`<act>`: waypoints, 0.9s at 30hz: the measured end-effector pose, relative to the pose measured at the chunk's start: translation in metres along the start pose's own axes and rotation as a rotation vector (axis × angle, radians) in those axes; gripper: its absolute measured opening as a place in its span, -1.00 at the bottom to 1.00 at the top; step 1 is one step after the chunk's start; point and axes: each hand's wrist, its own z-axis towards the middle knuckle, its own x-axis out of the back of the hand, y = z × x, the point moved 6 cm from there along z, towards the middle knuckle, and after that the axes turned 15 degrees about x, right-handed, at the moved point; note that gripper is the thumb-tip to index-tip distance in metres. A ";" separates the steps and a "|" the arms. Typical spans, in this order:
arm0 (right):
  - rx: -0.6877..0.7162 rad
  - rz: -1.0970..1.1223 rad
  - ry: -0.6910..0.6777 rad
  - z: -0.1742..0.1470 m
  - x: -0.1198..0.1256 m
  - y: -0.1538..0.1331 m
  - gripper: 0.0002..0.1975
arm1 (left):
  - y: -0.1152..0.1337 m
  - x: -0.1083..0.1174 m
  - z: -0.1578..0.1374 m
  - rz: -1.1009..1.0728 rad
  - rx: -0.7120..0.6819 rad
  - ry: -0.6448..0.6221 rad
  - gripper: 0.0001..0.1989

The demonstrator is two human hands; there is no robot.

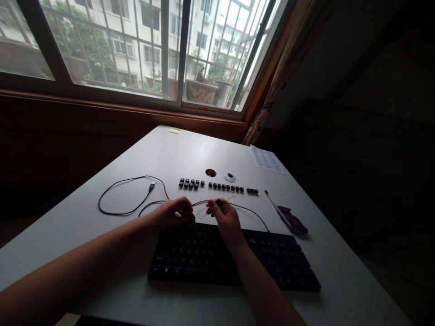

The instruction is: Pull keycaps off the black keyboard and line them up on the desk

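Hands (230,222) hold prob. keycaps (219,203), pt. hidden.

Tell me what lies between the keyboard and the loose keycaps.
The head view shows black cable and a thin wire tool there, with the left hand and right hand partly in front.

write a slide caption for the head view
Right hand holding a black keycap, left hand at the keyboard, loose keycaps lined up on the desk.
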 end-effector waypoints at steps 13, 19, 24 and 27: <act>0.310 -0.207 -0.186 0.000 -0.013 -0.026 -0.85 | -0.002 0.003 0.003 -0.143 -0.014 0.016 -0.82; 0.275 -0.237 -0.259 -0.001 -0.017 -0.022 -0.86 | -0.008 0.003 0.003 -0.025 -0.035 0.093 -0.73; 0.273 -0.231 -0.298 -0.003 -0.021 -0.019 -0.83 | -0.007 0.004 0.001 0.120 -0.065 0.184 -0.77; 0.277 -0.242 -0.308 -0.003 -0.022 -0.020 -0.84 | -0.003 0.003 -0.001 0.161 -0.102 0.207 -0.80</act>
